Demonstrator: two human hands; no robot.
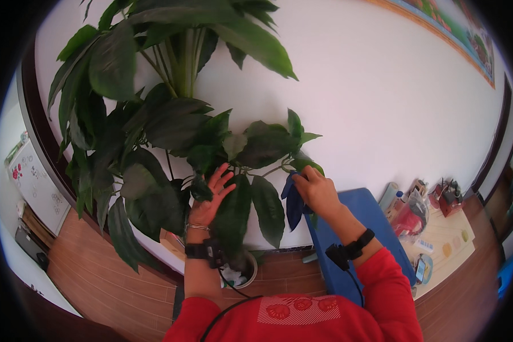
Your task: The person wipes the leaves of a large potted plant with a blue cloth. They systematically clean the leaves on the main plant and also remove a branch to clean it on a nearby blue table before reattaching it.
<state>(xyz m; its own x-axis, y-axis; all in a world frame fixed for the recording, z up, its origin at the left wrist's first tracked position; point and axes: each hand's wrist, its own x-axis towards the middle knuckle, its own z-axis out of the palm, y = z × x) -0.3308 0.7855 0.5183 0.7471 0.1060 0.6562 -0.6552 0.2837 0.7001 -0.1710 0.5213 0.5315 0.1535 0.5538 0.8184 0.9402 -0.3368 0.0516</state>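
Note:
A tall leafy potted-type plant (171,124) with broad dark green leaves fills the left and middle of the view. My left hand (213,192) is among its lower leaves, palm up and fingers apart. It seems to hold nothing, though leaves hide part of it. My right hand (318,190) pinches a dark blue cloth (295,207), which hangs below the fingers. That hand is at a green leaf (307,166) on the plant's right side; whether the cloth wraps the leaf I cannot tell.
Right of the plant stands a blue plastic-looking surface (359,231), beside a light low table (449,252) with a bagged item (410,218) and a phone (420,271). Below my left arm is a bin (252,273) with white refuse. A white wall (380,102) rises behind.

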